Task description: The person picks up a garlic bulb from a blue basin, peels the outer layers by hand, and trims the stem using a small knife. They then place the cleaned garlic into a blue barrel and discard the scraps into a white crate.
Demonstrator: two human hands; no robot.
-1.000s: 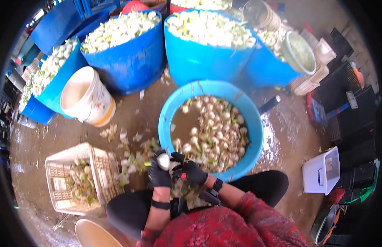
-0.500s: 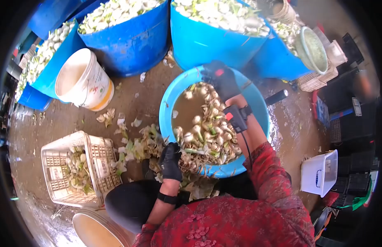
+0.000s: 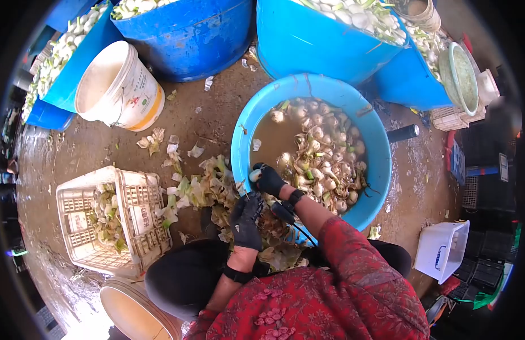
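My right hand, in a black glove, is closed on a smooth white garlic bulb at the near left rim of a light blue basin. Murky water and many garlic bulbs with roots and stems fill the basin. Just below the right hand, my left hand, also black-gloved, is curled with its fingertips near the rim. Whatever its fingers hold is too small to make out. Stripped leaves and skins lie in a heap left of the basin.
Large blue tubs of pale bulbs stand at the back. On the left are a white bucket and a plastic crate with trimmings inside. A tan bucket stands near my leg, and a white bin on the right.
My right hand has come back from the basin's far rim to the near left rim and now holds a white bulb. My left hand stays near the rim. The view has shifted slightly.
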